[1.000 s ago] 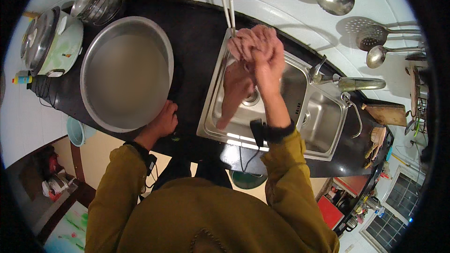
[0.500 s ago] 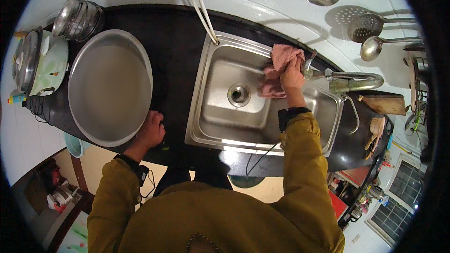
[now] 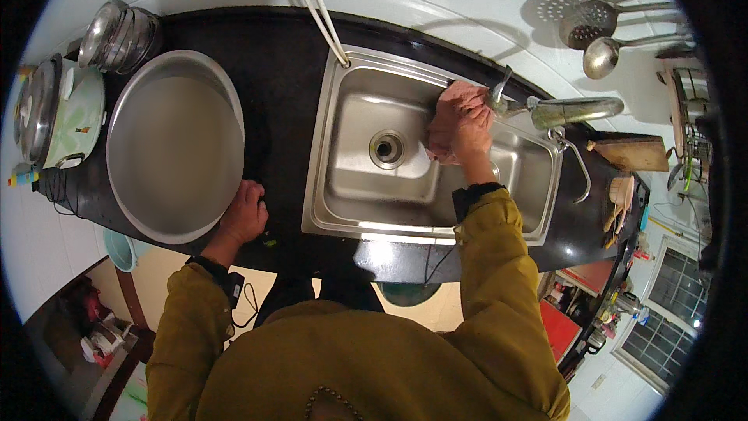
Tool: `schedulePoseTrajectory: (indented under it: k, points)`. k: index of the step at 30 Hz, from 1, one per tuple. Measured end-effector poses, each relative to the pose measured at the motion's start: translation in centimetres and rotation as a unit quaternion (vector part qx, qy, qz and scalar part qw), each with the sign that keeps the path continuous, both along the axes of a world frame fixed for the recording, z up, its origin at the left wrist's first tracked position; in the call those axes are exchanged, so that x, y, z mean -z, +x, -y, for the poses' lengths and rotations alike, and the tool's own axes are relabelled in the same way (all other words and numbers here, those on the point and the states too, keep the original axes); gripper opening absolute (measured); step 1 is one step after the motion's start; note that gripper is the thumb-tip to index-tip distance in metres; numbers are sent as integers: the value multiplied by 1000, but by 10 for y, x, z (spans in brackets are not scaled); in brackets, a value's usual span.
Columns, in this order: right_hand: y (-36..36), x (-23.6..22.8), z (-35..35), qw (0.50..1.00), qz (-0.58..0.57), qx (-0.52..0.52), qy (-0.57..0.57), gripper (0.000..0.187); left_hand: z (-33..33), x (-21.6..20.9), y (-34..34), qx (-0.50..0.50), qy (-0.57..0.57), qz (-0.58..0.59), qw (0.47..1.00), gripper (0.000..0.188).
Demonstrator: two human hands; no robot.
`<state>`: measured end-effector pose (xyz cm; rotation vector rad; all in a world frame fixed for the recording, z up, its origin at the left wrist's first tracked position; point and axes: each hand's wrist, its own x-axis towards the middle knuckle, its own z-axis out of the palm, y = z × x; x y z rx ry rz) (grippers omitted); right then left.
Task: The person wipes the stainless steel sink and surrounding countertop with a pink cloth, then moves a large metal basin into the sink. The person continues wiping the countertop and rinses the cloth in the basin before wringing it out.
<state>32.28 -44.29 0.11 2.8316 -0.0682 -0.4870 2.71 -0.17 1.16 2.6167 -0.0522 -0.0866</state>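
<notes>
My right hand (image 3: 472,137) grips a pink cloth (image 3: 447,126), which lies bunched over the divider and back rim of a stainless steel double sink (image 3: 366,203). Just right of the cloth is the tap (image 3: 576,111), its lever raised near my fingertips. My left hand (image 3: 245,213) rests on the black counter with its fingers curled in, close against the lower right rim of a large metal basin (image 3: 238,109). Cloudy liquid fills much of that basin. I see nothing in the left hand, though its palm is hidden.
Stacked metal bowls (image 3: 128,37) and a lidded pale green pot (image 3: 78,113) stand left of the basin. Long pale chopsticks (image 3: 321,12) lean at the sink's back left corner. Ladles (image 3: 601,58) hang on the right wall. A wooden block (image 3: 633,153) and brush (image 3: 620,195) lie right of the sink.
My right hand has drawn the cloth slightly toward me and the cloth is gathered closer together. The whole view has shifted a little. My left hand stays beside the basin.
</notes>
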Motion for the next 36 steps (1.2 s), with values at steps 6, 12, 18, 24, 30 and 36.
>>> schedulePoseTrajectory:
  k: [6,12,18,24,30,36]
  points:
    - [-53,-5,14,995,12,81,64,114,1,0,2,3,14,16,1000,34]
    - [-109,12,18,983,-7,174,65,116,4,-5,6,17,13,46,999,32]
    - [-180,-32,20,986,-52,109,114,83,6,-4,7,27,54,81,995,28]
    - [-222,-50,23,938,91,124,311,46,4,1,7,32,46,104,993,26]
    - [-243,-32,-56,910,272,-160,270,13,5,-1,10,35,51,105,993,26]
    - [-278,-64,-156,932,219,-106,268,35,6,-4,10,29,49,78,995,25]
